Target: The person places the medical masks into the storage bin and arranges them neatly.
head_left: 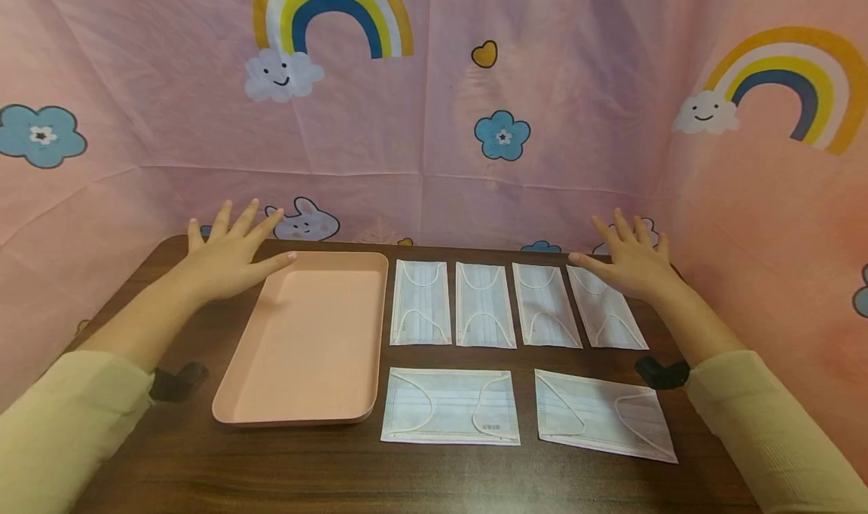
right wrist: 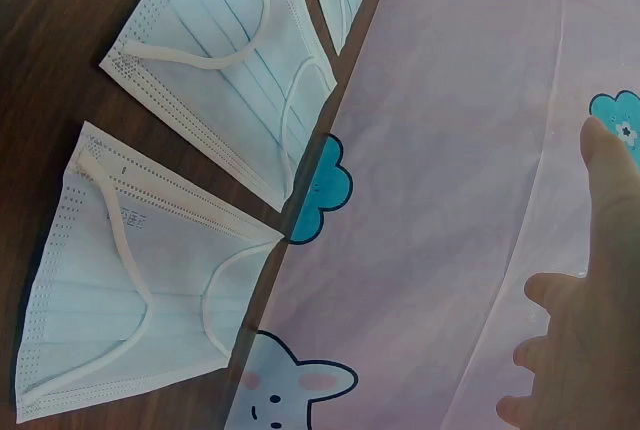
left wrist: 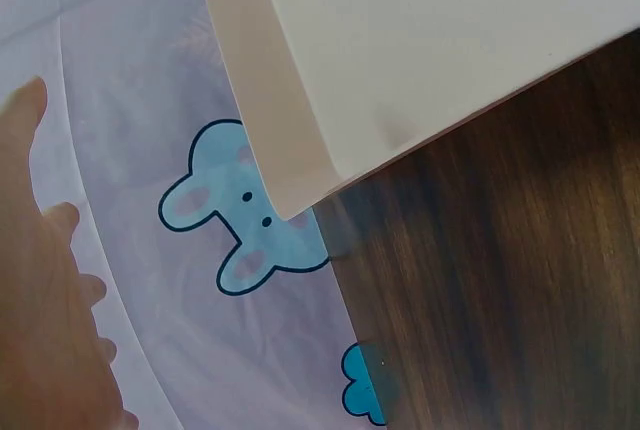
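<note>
My left hand [head_left: 227, 261] hovers with spread fingers over the upper left corner of a shallow pink tray [head_left: 308, 341], holding nothing. On the far side, my right hand [head_left: 634, 261] is likewise spread and bare, above the top end of the rightmost upright face mask [head_left: 608, 310]. Several pale blue masks with white ear loops lie flat in a back row, among them one beside the tray [head_left: 420, 303]. In front of that row, two more masks lie sideways, a left one [head_left: 450, 407] and a slightly turned right one [head_left: 603, 416].
Everything lies on a dark wooden table [head_left: 291, 469]. A pink cloth [head_left: 434, 137] printed with rainbows, clouds and flowers hangs behind the table and along both sides. Dark wrist straps [head_left: 661, 373] show at the sleeve cuffs.
</note>
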The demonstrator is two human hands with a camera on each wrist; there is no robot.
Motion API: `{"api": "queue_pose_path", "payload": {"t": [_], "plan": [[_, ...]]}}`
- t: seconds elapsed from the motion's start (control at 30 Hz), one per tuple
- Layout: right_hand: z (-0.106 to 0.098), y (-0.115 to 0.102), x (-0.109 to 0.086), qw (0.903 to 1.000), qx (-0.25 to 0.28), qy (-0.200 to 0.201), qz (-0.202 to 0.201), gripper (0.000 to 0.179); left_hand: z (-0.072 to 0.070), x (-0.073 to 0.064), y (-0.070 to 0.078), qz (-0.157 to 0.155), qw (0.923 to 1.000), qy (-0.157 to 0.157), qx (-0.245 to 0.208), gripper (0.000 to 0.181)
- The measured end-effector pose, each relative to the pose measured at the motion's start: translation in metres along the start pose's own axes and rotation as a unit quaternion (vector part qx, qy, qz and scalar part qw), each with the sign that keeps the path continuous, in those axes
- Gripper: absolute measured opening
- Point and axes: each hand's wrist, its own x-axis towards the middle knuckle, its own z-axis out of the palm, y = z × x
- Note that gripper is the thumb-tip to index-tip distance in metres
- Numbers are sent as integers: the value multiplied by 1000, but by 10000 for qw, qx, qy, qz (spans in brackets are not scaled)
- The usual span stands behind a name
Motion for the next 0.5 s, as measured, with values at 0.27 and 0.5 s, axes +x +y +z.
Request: {"api": "queue_pose_path", "payload": {"t": [0.27,0.5], "plan": [[-1,-2,-4,10000,40,6,16,96,-3,-1,4,-14,10000,-46,-4,87],[0,-1,-7,9999,116,60,-10,96,-5,-5,7,58,10000,24,37,86]]}}
